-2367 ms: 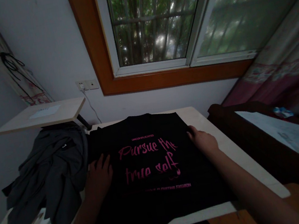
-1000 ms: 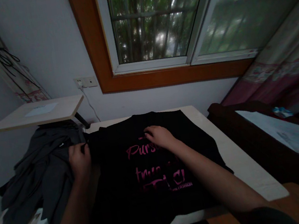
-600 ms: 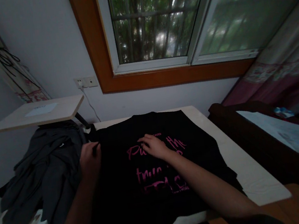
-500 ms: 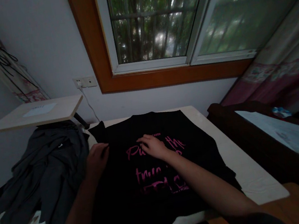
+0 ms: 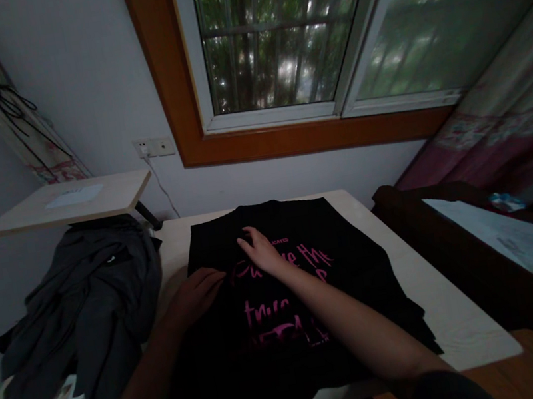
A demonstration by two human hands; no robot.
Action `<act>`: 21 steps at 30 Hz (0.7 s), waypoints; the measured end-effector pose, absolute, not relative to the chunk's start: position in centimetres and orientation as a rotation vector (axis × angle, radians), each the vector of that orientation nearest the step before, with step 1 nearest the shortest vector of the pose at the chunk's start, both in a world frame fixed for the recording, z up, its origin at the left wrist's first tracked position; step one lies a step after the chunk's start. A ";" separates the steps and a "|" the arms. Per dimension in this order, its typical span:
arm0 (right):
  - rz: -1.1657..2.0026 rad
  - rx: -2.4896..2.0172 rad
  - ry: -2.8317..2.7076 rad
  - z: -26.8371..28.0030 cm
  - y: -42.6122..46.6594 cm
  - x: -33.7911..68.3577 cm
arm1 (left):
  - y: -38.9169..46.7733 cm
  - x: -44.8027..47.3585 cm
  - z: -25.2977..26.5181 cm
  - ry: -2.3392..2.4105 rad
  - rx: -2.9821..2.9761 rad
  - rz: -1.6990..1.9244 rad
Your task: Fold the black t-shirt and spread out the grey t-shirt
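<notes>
A black T-shirt [image 5: 356, 253] with pink lettering lies spread on a pale table, its neckline toward the window. My left hand [image 5: 200, 294] is over the shirt's left side, fingers together and closed on the dark cloth, the tips near the start of the lettering. The cloth right under those fingertips is too dark to see clearly. Higher on the chest, my right hand [image 5: 262, 251] is open, thumb and fingers apart, over the upper print. It holds nothing. The shirt's left edge now runs straight, with no sleeve sticking out there.
Dark grey garments [image 5: 85, 302] are heaped at the left, below a small raised board [image 5: 69, 200]. The pale table [image 5: 460, 304] extends right of the shirt. Beyond it stands a dark brown piece of furniture [image 5: 426, 248] with paper sheets [image 5: 506, 242] on it. A window is ahead.
My left hand has moved right across the shirt, and the left sleeve that stuck out is folded inward. My right hand has shifted slightly up toward the neckline, its fingers spreading.
</notes>
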State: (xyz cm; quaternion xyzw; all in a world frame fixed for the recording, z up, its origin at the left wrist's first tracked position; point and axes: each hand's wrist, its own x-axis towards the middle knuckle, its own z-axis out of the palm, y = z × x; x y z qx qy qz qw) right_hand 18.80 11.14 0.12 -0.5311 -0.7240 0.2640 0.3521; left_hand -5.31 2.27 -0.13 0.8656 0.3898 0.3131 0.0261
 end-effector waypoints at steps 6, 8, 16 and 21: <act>0.757 -1.476 -1.908 0.4 12.6 17.7 | 2.0 -5.0 0.2 1.124 2.702 0.936; 0.800 -1.472 -1.847 0.5 12.9 17.7 | 2.0 -5.0 0.6 1.129 2.724 0.876; 0.818 -1.447 -1.467 -0.1 14.5 20.1 | 2.3 -6.0 1.7 1.413 2.664 0.718; 0.861 -1.487 -1.450 -0.8 14.1 21.0 | 2.2 -6.6 1.9 1.435 2.560 0.640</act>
